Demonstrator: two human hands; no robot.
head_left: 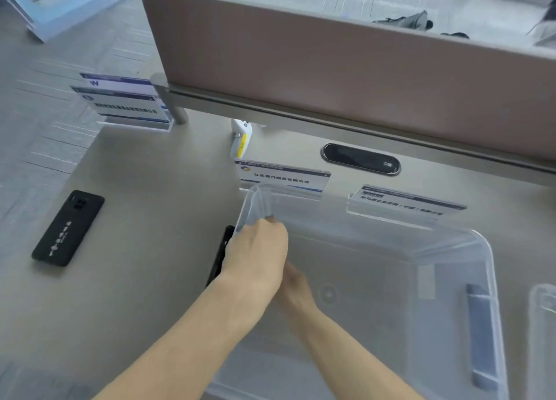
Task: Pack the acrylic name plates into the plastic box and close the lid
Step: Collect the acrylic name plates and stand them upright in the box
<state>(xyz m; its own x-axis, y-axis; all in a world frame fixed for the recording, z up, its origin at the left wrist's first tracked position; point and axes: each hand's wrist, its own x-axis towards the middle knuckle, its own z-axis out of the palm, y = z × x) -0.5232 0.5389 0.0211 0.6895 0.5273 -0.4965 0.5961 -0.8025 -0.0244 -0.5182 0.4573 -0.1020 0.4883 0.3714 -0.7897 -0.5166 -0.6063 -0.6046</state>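
A clear plastic box [451, 243] stands open on the grey table, with nothing visible inside. My left hand [255, 249] grips the box's left rim near its far corner. My right hand [296, 288] reaches across inside the box toward the same wall, its fingers hidden under the left hand. One acrylic name plate [282, 177] stands just behind the box, and another [406, 202] behind its right part. Two more name plates [123, 105] stand at the far left.
A black phone [67, 228] lies left of the box. A dark object [222, 255] sits against the box's left side. A clear plastic piece [541, 324] shows at the right edge. A desk partition [331, 68], a white-yellow device [240, 138] and a cable port [361, 159] lie behind.
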